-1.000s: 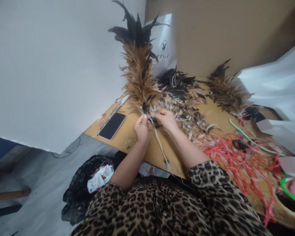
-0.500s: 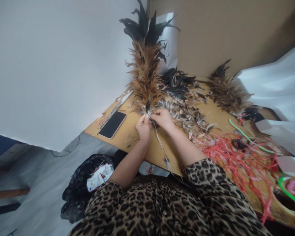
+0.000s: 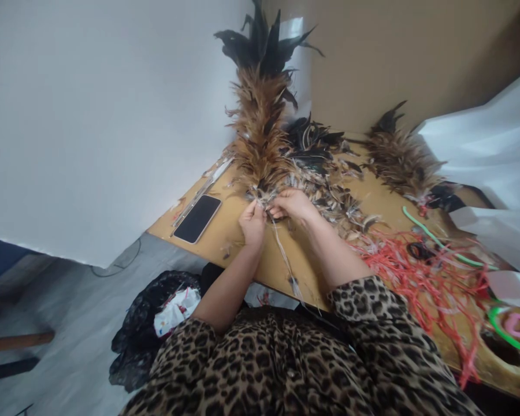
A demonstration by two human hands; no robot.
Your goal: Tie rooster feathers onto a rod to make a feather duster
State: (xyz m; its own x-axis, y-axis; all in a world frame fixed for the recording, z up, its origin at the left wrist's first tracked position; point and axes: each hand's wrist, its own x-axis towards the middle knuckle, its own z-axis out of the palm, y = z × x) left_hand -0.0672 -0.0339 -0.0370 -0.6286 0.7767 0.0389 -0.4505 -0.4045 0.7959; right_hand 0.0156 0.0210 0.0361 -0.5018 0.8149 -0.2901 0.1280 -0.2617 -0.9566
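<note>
A tall feather duster (image 3: 262, 124), brown along its length with long black feathers on top, stands upright in front of me. My left hand (image 3: 253, 222) is closed in a pinch at its whitish lower end. Just to the right, my right hand (image 3: 292, 205) has its fingers pressed together beside the same end; what lies between them is too small to make out. Thin pale string (image 3: 281, 248) runs from under the hands down over the table's front edge. Loose brown feathers (image 3: 329, 199) lie close beyond my right hand.
On the wooden table (image 3: 225, 222) a phone (image 3: 198, 219) lies at left. Black feathers (image 3: 314, 141) are heaped behind. A second feather duster (image 3: 401, 156) rests at right, near tangled red strips (image 3: 420, 283) and a green strip (image 3: 446, 245). A black plastic bag (image 3: 138, 329) sits below.
My right hand has shifted slightly right, away from the left hand. The feather duster's top has moved a little to the right. My left hand keeps its place at the lower end.
</note>
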